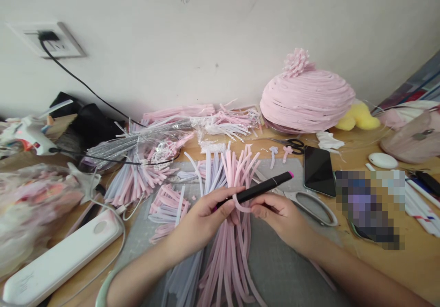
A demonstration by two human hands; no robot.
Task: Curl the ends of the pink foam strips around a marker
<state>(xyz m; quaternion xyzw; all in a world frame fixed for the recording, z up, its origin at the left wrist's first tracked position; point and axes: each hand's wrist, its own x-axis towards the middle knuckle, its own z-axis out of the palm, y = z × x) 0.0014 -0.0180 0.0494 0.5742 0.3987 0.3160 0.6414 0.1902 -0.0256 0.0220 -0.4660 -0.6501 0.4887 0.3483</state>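
Note:
My left hand [213,208] is closed around a black marker [268,186] with a magenta end, which slants up to the right. A pink fuzzy stem [243,208] loops around the marker's barrel. Fingers of my right hand [275,210] pinch the stem's other end, just below the marker. Under both hands lies a long bundle of pink stems [228,261], with pale lavender stems [184,275] beside it on the grey mat [285,270]. Small pink and lavender pieces [168,208] are piled left of my left hand.
White-handled scissors [314,208], a phone [319,170] and black scissors [296,145] lie to the right. A large pink dome [307,101] stands at the back. On the left are a glue gun [36,135], a white power bank-like device [65,256] and plastic bags [30,215].

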